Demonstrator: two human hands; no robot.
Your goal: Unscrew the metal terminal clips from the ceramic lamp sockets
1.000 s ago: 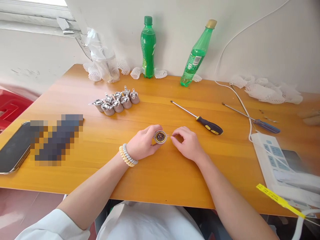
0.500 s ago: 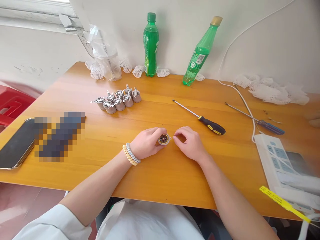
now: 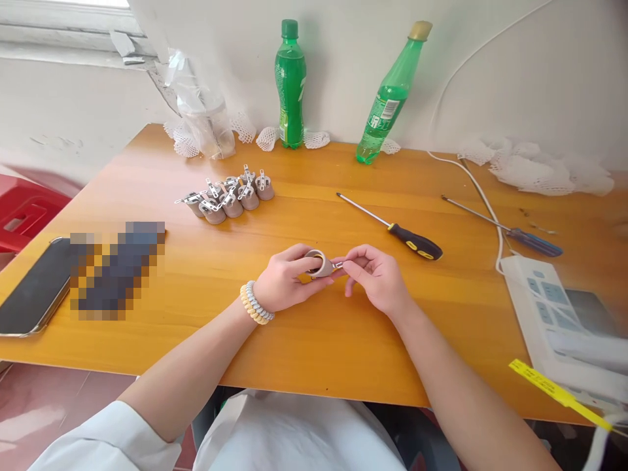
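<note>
The round socket (image 3: 328, 263) is tilting over the table (image 3: 294, 350), its mouth swinging sideways! The left hand (image 3: 280, 280) is clamping its wall, a finger at the mouth; the right fingers, clear moments ago, are pinching the metal strip (image 3: 338, 265), so both hands are now engaging.

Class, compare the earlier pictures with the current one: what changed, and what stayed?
The grey cup in the left hand has tilted, so its outer wall now shows, and a left finger lies at its opening. The right hand has closed in, its fingers now at the metal strip; whether they pinch it is unclear. Both bottles, both screwdrivers and the other cups stayed put.
</note>
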